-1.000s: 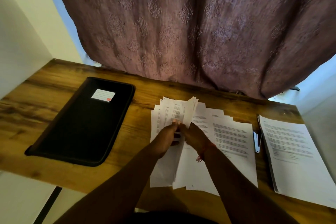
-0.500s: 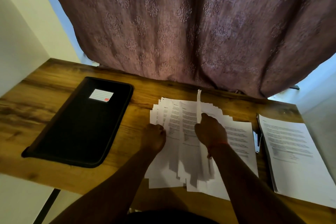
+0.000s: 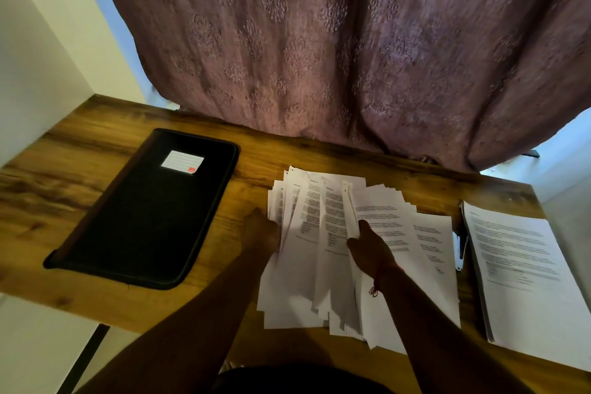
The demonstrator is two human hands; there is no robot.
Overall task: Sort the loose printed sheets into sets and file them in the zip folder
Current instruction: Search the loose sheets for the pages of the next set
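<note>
Here, left to right: the closed black fabric zip folder (image 3: 150,211) lies flat on the wooden table (image 3: 64,176); your left hand (image 3: 260,230) steadies the fanned white printed sheets (image 3: 323,253) at their left edge, grip unclear; your right hand (image 3: 367,249) pinches a lifted sheet. Sorting is under way; next, judge which set that sheet joins, perhaps the squared white stack (image 3: 524,272) rightward.

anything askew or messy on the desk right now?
Only the loose sheets: fanned unevenly mid-desk, edges misaligned, with the right hand lifting a few and the left hand at their left edge. The right stack lies squared, and the folder lies flat and closed.
</note>
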